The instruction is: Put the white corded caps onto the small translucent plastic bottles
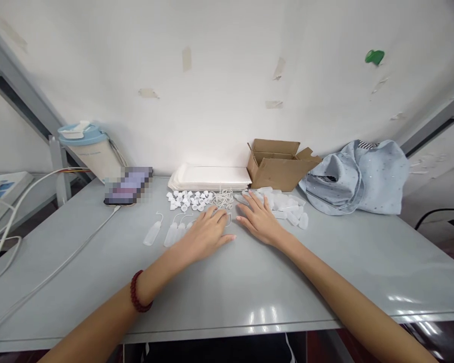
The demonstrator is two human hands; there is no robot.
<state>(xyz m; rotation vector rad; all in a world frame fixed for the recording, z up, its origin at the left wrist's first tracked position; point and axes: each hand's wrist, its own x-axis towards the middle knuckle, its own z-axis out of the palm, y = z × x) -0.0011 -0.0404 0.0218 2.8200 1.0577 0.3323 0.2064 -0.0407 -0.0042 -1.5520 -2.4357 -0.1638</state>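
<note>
My left hand lies palm down on the grey table, fingers apart, over the right end of a row of small translucent squeeze bottles with thin bent tubes. Its fingertips reach toward a pile of white bent tubes. White screw caps are heaped just left of those tubes. My right hand is spread flat, its fingertips at the left side of a heap of translucent bottles without caps. Neither hand shows anything gripped, though what lies under the palms is hidden.
Behind the parts stand a stack of white sleeves and an open cardboard box. A light blue cloth lies at the right. At the left are a phone on a cable, a blue-lidded tumbler and a power strip.
</note>
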